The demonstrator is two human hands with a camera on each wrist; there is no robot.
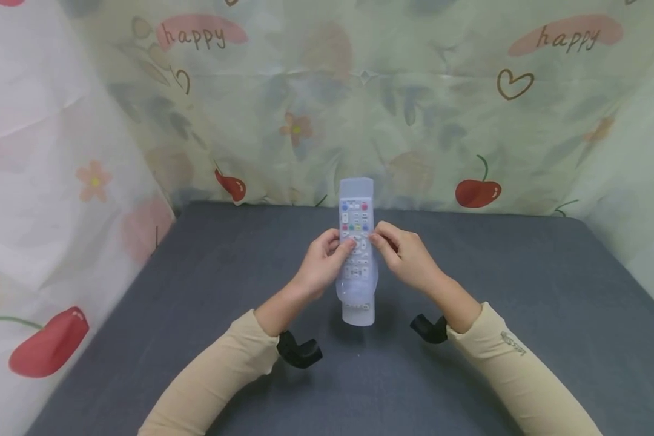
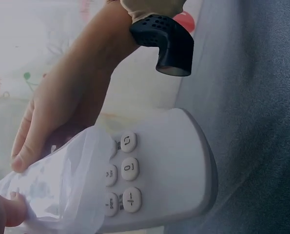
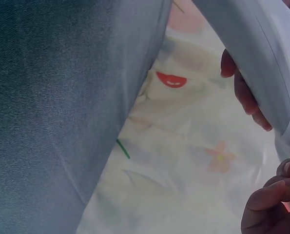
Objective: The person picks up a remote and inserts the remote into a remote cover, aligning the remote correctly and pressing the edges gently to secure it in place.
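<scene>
A white remote control [image 1: 358, 316] is held upright above the table, its buttons facing me. A translucent soft cover [image 1: 356, 292] wraps most of it; the remote's bottom end sticks out below the cover's loose lower edge. My left hand [image 1: 323, 261] grips the left side, thumb across the front and fingers behind. In the right wrist view, left-hand fingers [image 3: 244, 95] lie against the back. My right hand [image 1: 409, 254] pinches the cover's right edge between thumb and curled fingers. In the left wrist view, bare buttons [image 2: 130, 168] show beside the cover's edge.
A dark grey table [image 1: 240, 242] lies under both forearms. Printed cloth [image 1: 327, 103] with cherries and flowers hangs behind it and along the sides. A black wrist mount [image 1: 300, 351] sits on the left wrist, another black mount [image 1: 429, 329] on the right.
</scene>
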